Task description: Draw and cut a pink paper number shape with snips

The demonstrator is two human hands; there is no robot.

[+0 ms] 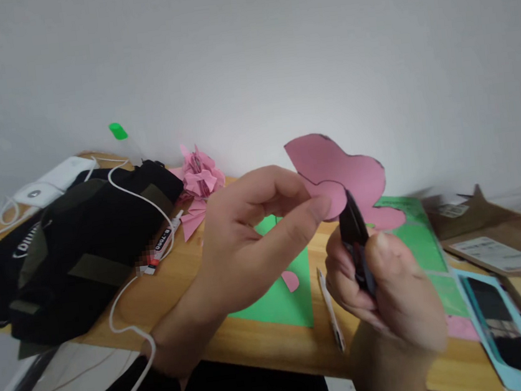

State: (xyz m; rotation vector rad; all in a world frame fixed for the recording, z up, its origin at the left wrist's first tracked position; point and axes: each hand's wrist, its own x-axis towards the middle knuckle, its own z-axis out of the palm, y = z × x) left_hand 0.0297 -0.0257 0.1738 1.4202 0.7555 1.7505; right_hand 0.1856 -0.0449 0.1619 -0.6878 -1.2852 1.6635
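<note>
Between the thumb and fingers of my left hand (251, 240) is a pink paper cutout (354, 172) with wavy, dark-outlined edges, raised above the table. My right hand (388, 287) is wrapped round a pair of dark scissors (355, 235). Their blades point up and meet the paper close to my left thumb, at a drawn curved line. Most of the scissor handles are hidden by my fingers. Below my hands lies a green sheet (296, 307) with a small pink paper scrap (291, 281) on it. A slim white pen (331, 313) rests beside that sheet.
At left, a black bag (90, 233) lies under a white cable (132, 329), with a glue tube (165, 244) alongside. Crumpled pink paper petals (201, 174) stand near the wall. To the right are a phone (501, 325), a green packet (415, 228) and a cardboard box (500, 237).
</note>
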